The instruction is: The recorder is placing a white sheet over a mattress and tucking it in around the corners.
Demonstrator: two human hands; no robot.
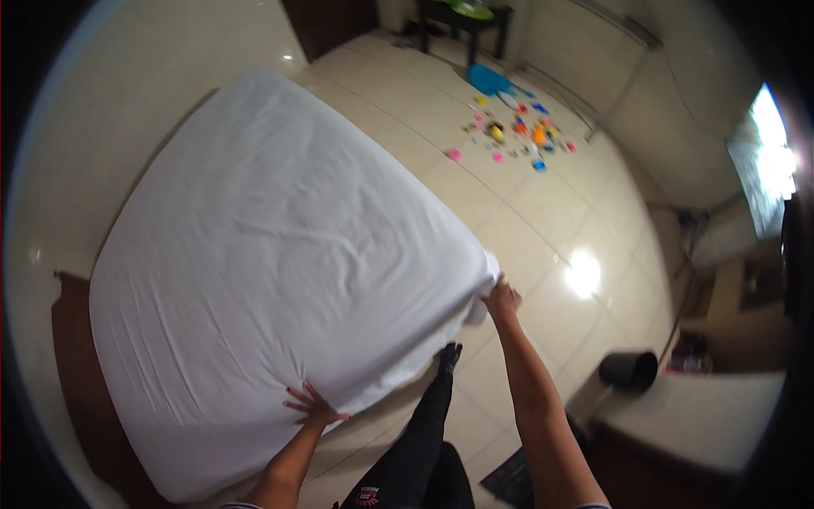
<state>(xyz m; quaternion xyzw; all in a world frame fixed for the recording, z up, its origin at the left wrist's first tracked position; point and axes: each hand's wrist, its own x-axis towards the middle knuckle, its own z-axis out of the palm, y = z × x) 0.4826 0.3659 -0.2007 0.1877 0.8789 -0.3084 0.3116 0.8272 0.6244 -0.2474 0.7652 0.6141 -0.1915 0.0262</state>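
A white fitted sheet (280, 242) covers a mattress, with wrinkles across its middle and creases toward the near left side. My left hand (311, 407) presses on the sheet near the mattress's near edge, its fingers spread apart. At the right-hand corner, my right hand (502, 298) grips the sheet's edge, where the fabric bunches up. The fingertips of that hand are partly hidden by the cloth and the angle. Along the near side, the sheet's loose hem hangs beside my leg (420, 420) in black trousers.
Scattered small colourful toys (521, 130) lie on the tiled floor beside a blue cloth or bag (489, 79). A dark small table (467, 22) stands behind. A black bin (628, 371) is at the right, near a white surface (706, 407). A brown headboard (73, 343) borders the mattress's left end.
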